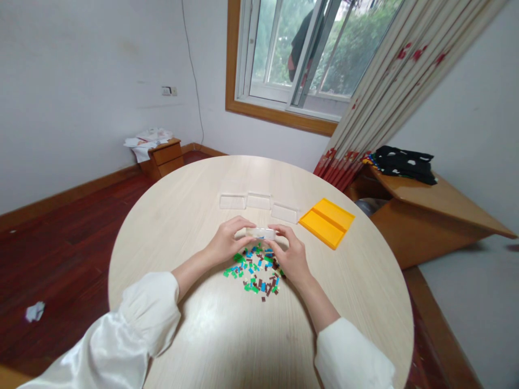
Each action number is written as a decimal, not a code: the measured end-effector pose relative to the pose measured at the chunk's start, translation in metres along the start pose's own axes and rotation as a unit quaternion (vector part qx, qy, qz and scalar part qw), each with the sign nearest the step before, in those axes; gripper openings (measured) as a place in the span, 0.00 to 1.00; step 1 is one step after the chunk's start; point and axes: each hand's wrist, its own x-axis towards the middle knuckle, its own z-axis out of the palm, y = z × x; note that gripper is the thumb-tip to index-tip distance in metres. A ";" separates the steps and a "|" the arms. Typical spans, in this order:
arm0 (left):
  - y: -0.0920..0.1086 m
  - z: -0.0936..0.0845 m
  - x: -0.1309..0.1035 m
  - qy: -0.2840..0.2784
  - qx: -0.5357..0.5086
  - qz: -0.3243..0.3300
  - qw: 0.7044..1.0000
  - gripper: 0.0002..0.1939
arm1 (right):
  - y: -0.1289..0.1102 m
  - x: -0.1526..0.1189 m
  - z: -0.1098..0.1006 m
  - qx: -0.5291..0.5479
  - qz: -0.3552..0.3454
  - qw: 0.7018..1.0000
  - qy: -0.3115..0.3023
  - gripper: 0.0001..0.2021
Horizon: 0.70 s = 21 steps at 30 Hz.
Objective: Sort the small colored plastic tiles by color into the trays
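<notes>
Between both hands, above the far edge of a pile of small bricks, is a clear plastic box (261, 233) with a bit of blue showing in it. My left hand (231, 237) grips its left end between thumb and fingers. The right end is gripped the same way by my right hand (290, 254). Green, blue, brown and pale bricks (259, 273) lie loosely spread on the round table (162, 227) just below the hands.
Beyond the hands stand three clear trays, the left one (232, 201), the middle one (259, 201) and the right one (284, 212). A yellow two-part tray (327, 222) lies to their right. Past the table's right edge is a wooden cabinet (425, 216) with dark cloth on top.
</notes>
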 end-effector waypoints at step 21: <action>-0.097 -0.085 -0.003 0.195 0.363 -0.231 0.881 0.09 | 0.023 0.000 -0.002 -0.013 0.070 0.997 0.014 0.21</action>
